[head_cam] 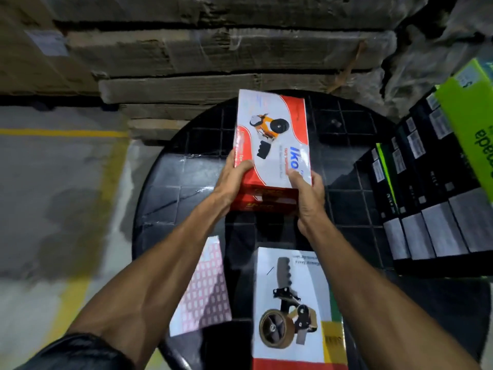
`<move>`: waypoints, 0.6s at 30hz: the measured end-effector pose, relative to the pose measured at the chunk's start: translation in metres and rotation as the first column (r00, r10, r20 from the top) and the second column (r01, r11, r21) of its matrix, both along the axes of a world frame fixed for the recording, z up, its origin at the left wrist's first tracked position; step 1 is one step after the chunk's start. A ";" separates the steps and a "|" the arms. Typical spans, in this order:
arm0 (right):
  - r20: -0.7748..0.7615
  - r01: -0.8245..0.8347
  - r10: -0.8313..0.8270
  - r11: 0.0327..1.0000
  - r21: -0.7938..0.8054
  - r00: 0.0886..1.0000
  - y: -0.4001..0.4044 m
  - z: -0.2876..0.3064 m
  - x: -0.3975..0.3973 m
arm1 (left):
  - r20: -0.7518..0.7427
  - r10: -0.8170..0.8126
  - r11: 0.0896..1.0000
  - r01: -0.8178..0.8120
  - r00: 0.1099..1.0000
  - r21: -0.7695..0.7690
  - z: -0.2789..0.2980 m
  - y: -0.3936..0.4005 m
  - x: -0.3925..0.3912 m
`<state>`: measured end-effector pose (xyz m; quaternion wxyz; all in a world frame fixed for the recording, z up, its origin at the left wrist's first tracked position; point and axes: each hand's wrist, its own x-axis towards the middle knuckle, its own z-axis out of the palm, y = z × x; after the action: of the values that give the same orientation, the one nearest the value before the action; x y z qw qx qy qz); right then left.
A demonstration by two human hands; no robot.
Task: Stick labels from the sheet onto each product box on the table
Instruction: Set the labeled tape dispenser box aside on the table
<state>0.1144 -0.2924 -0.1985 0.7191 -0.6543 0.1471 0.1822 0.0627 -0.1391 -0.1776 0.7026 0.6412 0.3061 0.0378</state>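
Both hands, left hand (234, 174) and right hand (306, 193), clamp the near end of a red-and-white cardboard "Iko" tape-dispenser box (272, 140) above the round black table (170, 188); the pink label sheet (204, 289) lies near its front edge.

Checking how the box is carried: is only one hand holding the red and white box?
No: the left hand and the right hand both grip the near end of the red and white box.

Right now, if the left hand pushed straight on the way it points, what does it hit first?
The left hand points up-frame, gripping the red and white box. Past the box lies bare black table, then probably the flattened cardboard stack behind the rim; depth is unclear.
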 end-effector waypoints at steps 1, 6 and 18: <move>0.016 -0.031 0.031 0.999 -0.005 0.999 0.010 0.001 -0.004 | -0.006 0.035 0.999 -0.035 0.999 0.017 0.000 0.009 -0.010; 0.032 -0.261 0.263 0.964 -0.059 0.964 0.056 0.000 -0.029 | -0.056 0.240 0.970 -0.237 0.969 0.048 -0.013 0.043 -0.065; 0.153 -0.350 0.452 0.828 -0.438 0.879 0.014 0.033 -0.065 | -0.084 0.260 0.929 -0.225 0.962 0.294 -0.001 0.014 -0.120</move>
<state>0.0490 -0.2788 -0.1656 0.5287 -0.8201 -0.0529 0.2126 -0.0568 -0.1252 -0.1788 0.5740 0.6930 0.4169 0.1284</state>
